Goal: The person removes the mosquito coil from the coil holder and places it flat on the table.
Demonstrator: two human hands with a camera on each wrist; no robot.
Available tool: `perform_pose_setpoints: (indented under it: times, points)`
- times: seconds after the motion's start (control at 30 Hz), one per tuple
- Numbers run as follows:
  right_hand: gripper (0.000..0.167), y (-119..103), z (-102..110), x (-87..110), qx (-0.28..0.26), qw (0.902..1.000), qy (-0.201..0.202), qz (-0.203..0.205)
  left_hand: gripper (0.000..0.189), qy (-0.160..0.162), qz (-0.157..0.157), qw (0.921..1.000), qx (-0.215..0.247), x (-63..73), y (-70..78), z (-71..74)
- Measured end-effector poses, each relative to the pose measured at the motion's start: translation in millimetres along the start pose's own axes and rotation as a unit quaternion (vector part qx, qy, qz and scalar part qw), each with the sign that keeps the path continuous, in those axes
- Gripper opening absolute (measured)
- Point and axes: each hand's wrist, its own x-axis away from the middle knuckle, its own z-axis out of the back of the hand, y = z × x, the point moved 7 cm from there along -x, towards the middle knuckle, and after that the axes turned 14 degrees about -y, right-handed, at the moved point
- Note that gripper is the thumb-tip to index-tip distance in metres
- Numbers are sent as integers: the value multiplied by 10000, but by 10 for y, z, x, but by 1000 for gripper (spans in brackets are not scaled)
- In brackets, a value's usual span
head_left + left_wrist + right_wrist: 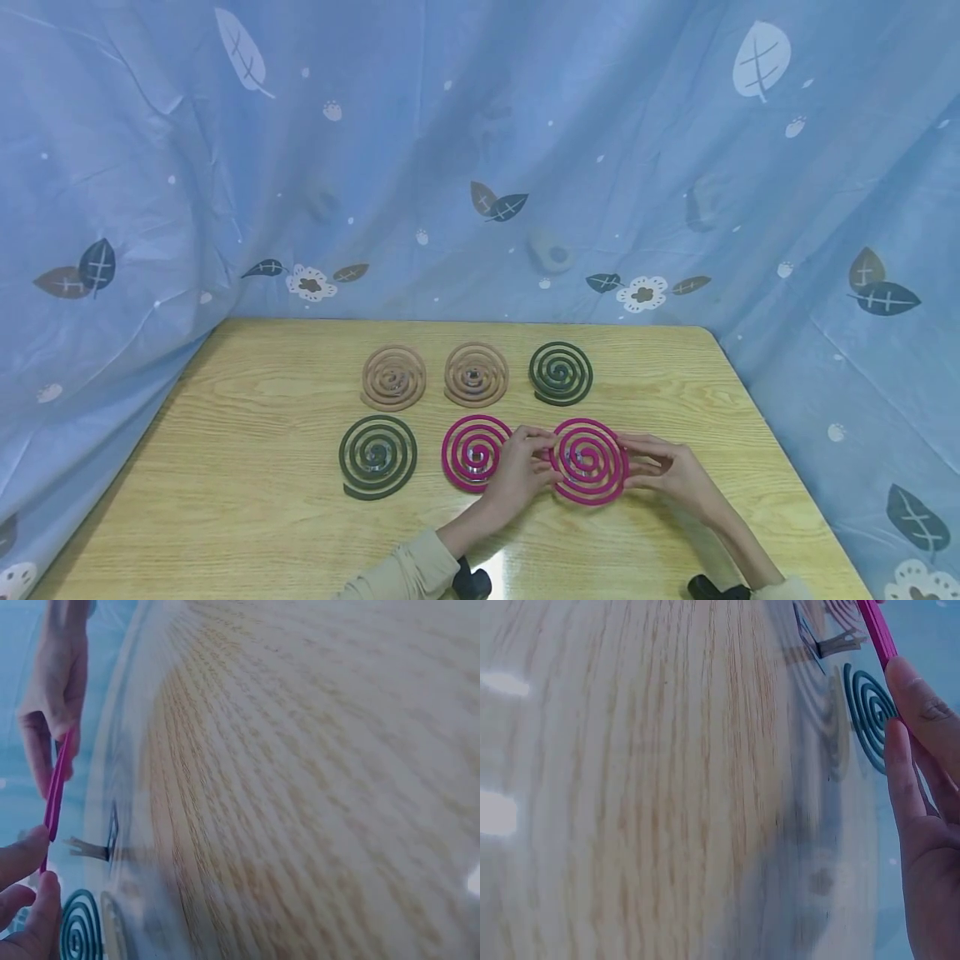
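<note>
The fingers of the left hand (517, 467) and the right hand (678, 479) pinch opposite edges of a magenta coil (588, 456), held between them above the desk (225, 467); gripping from two sides presumably keeps the thin spiral level and unbent. Just below the fingers, and apart from the coil, is a small forked stand (96, 850), its prongs toward the coil, apparently a raised support. Beside the left fingers, on their left, is a second magenta coil (477, 455), partly overlapped by the hand; farther left, a green coil (377, 456). Beyond the fingers, a dark green coil (560, 372) and, to its left, two tan coils (476, 375) form a row, the gaps probably leaving room for handling. Behind everything hangs a leaf-patterned curtain (480, 100)
</note>
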Motion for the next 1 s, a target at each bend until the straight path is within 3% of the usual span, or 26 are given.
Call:
perform_pose_setpoints:
  times: [0.33,0.73,1.0]
  points:
    - [56,14,77,109,70,9984,146,-541,62,-109,-77,9999,57,-11,23,-88]
    - [52,-20,162,240,468,9941,179,-966,55,-302,-166,9994,6,-26,91,-190]
    - [54,-38,180,308,167,9939,-151,-1081,50,-440,-119,9990,-29,-39,121,-259]
